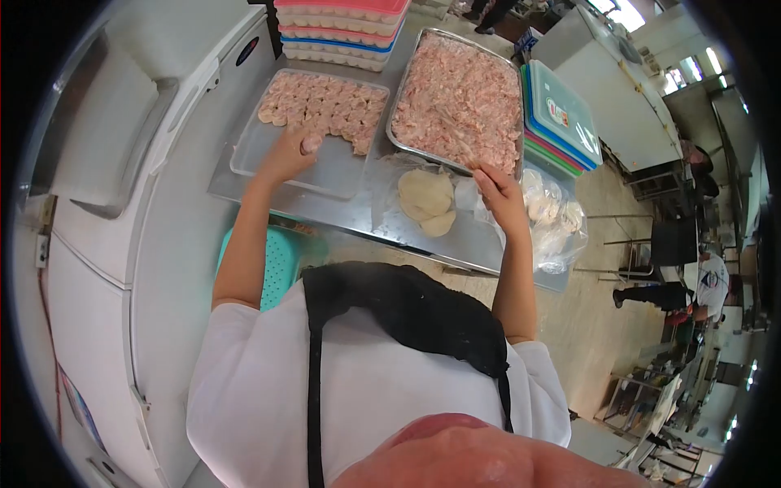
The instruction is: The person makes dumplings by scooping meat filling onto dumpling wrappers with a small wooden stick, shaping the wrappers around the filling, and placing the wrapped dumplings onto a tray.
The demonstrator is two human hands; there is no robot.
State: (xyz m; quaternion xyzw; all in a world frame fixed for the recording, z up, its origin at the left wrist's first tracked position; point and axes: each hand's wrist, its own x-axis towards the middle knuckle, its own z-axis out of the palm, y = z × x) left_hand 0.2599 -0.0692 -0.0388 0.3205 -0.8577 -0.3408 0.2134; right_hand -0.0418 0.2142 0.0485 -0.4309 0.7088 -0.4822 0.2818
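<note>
My left hand (286, 157) is closed around a small meat-filled dumpling (311, 145), over the front of a clear plastic tray (329, 175). Rows of similar open-topped dumplings (325, 102) fill the far part of that tray. My right hand (501, 198) has its fingers pinched together at the near right corner of a metal pan (399, 137). Pinkish minced meat (460, 93) heaps that pan; what the right fingers grip is too small to tell. Between my hands lies a pile of round dough wrappers (425, 199) on plastic film.
Stacked trays with coloured lids (338, 37) stand at the back left. More coloured lids (561, 118) are piled right of the pan. Plastic bags of pale dough (557, 215) sit at the table's right end. A turquoise basket (281, 264) is below the table; a person (704, 285) stands far right.
</note>
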